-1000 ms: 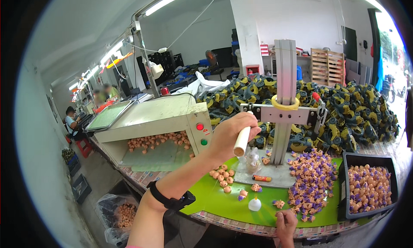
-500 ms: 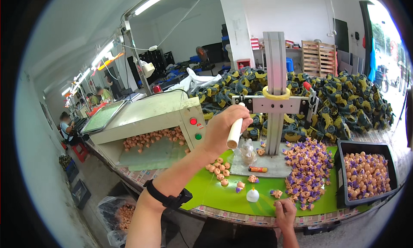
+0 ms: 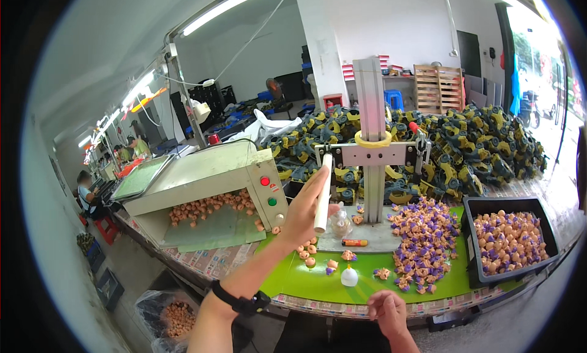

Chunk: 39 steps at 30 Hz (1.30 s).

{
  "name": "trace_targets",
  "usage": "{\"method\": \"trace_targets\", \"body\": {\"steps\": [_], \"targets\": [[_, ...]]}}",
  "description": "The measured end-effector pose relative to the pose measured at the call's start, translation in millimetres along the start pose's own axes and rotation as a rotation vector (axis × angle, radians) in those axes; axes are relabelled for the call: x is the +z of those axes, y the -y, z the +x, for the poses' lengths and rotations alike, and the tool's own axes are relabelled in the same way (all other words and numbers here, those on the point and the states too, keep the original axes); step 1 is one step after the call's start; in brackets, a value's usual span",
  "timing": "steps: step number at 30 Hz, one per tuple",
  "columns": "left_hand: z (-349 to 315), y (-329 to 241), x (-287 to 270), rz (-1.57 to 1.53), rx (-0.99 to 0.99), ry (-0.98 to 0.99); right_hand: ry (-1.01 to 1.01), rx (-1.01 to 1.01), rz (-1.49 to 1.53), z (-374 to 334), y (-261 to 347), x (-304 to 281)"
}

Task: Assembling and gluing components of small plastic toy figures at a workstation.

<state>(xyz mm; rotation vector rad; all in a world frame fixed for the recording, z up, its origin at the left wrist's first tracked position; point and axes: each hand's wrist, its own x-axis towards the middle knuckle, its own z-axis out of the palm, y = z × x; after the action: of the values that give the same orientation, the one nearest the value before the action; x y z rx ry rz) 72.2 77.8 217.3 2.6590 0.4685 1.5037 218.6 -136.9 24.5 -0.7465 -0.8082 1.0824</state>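
1. Our left hand (image 3: 303, 213) is against the straight, white, smooth tube handle (image 3: 323, 194) of the tall grey metal press (image 3: 369, 90). Its fingers stretch along the tube; we cannot tell whether the thumb closes on it.
2. Our right hand (image 3: 388, 311) is at the near edge of the lime-green mat (image 3: 306, 279), its fingers loosely bent. We see nothing in it, but cannot tell whether the fingertips meet.
3. Judging by how things lie, much is done: a broad heap of small peach-and-purple pieces (image 3: 422, 246) covers the mat's right part, and similar pieces nearly fill the black plastic crate (image 3: 471, 249) beside it.
4. We take the plain, round peach pieces (image 3: 310, 262) left of the press as work remaining; more peach pieces show inside the cream metal box machine (image 3: 202, 163) and the clear plastic bag (image 3: 150, 304) below.
5. The handle slants down toward us from the left end of the silver crossbar (image 3: 351, 152). Near its lower end, a clear, lumpy shape (image 3: 341, 227) sits on the base.
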Motion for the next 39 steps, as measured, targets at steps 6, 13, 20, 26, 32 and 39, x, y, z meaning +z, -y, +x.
{"method": "trace_targets", "body": {"steps": [6, 13, 20, 26, 32, 39], "targets": [[-109.6, -43.2, -41.3, -1.193, -1.102, 0.011, 0.281, 0.406, 0.469, -15.2, -18.9, 41.2], [-254.0, -86.9, -93.7, -1.331, -1.382, -0.268, 0.699, 0.761, 0.737, -15.1, -60.1, 90.4], [-365.3, -104.5, -138.6, -1.265, -1.62, -0.658, 1.13, 0.846, 1.037, -16.5, -114.2, 126.5], [-465.7, -59.9, -126.1, -1.262, -1.753, -0.942, 0.93, 0.987, 0.35, -7.2, -145.3, 143.7], [-569.3, 38.5, -81.2, -0.948, -2.063, -1.106, 0.565, 1.044, -0.044, -1.5, -163.9, 157.2], [-666.0, 161.0, -47.8, -0.169, -2.005, -0.914, 0.661, 0.981, -0.392, 18.3, -167.4, 180.8]]}}
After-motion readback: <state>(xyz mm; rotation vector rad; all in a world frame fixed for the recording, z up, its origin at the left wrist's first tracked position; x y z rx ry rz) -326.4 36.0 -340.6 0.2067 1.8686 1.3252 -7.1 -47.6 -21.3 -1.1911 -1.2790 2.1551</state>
